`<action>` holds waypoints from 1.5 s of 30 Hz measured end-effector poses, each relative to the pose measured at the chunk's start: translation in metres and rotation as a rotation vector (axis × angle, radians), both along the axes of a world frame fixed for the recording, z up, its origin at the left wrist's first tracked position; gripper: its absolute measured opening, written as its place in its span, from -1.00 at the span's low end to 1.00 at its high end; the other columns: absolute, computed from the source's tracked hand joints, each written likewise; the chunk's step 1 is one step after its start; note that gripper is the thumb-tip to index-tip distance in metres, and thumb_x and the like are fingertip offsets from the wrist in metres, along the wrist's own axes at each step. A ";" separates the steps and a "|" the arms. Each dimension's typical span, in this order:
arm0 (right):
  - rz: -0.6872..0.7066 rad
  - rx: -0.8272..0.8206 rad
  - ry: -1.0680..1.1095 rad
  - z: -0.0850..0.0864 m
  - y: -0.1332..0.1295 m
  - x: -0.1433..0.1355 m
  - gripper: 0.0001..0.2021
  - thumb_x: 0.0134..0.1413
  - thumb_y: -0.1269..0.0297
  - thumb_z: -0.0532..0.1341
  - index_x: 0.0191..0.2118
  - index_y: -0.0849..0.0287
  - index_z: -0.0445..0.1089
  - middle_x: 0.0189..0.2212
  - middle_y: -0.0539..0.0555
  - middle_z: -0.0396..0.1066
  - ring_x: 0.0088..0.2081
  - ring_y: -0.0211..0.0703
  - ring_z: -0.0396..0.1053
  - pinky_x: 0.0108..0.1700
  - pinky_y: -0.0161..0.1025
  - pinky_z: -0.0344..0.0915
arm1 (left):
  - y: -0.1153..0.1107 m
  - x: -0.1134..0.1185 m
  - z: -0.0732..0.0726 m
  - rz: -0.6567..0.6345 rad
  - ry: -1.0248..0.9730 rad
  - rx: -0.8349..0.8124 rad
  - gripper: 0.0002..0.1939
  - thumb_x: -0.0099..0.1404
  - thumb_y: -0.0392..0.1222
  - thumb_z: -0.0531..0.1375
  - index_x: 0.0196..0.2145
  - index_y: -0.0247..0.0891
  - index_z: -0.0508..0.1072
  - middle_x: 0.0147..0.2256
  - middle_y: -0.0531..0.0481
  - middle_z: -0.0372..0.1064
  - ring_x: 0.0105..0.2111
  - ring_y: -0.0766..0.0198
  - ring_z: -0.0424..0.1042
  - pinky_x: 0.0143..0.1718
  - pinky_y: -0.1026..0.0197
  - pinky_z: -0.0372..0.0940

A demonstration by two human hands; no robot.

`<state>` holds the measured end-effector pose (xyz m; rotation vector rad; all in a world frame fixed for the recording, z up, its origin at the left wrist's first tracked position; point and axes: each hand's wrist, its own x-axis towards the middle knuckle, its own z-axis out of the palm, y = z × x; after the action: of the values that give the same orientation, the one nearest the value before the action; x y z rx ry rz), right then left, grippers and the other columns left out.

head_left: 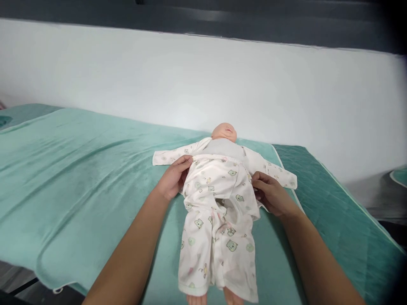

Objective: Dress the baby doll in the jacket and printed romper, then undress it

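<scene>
A baby doll (pixel 224 132) lies on its back, head toward the wall, arms spread in white printed sleeves. White pants (pixel 219 182) with small green animal prints cover its legs and reach up over its belly, where a light grey top shows above the waistband. Its feet stick out of the pant legs at the bottom edge. My left hand (pixel 176 176) pinches the waistband at the doll's hip on the left of the view. Fingers bent, my right hand (pixel 271 192) grips the side of the pants at the opposite hip; its fingertips are partly hidden by the fabric.
A light green blanket (pixel 95 178) with soft folds spreads under the doll and far to the left. Darker green quilted cloth (pixel 337 212) lies at the right. Behind stands a white wall (pixel 190 80) with a dark band above it.
</scene>
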<state>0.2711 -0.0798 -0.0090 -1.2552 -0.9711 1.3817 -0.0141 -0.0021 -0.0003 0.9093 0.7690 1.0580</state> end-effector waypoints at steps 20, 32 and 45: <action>-0.089 0.152 -0.366 -0.009 0.004 -0.002 -0.70 0.01 0.02 0.26 -0.43 0.08 0.19 -0.62 -0.14 0.08 -0.59 -0.32 0.01 -0.55 -0.33 -0.04 | 0.000 -0.009 0.003 0.052 0.354 -0.043 -0.70 0.11 0.04 0.31 -0.45 -0.22 0.35 -0.59 0.15 0.19 -0.65 0.41 0.10 -0.60 0.27 -0.06; -0.449 0.143 -0.332 -0.016 0.011 0.003 -0.71 -0.01 -0.02 0.27 -0.36 0.02 0.19 -0.62 -0.16 0.11 -0.62 -0.26 0.06 -0.60 -0.29 0.01 | 0.006 -0.012 0.001 0.052 0.184 -0.026 -0.72 0.04 -0.06 0.34 -0.47 -0.25 0.33 -0.58 0.15 0.15 -0.61 0.43 0.08 -0.55 0.31 0.02; 0.206 0.156 -0.375 0.000 0.005 0.009 -0.78 -0.08 0.16 0.34 -0.38 0.13 0.33 -0.44 -0.05 0.41 -0.41 -0.23 0.26 -0.40 -0.30 0.18 | 0.009 -0.016 0.004 -0.313 0.605 0.190 -0.85 -0.01 -0.26 0.20 -0.39 -0.22 0.40 -0.46 0.09 0.31 -0.54 0.37 0.18 -0.54 0.31 -0.01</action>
<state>0.2800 -0.0752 -0.0089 -1.3501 -1.4727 1.2172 -0.0299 0.0071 0.0037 1.4946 0.9878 0.5810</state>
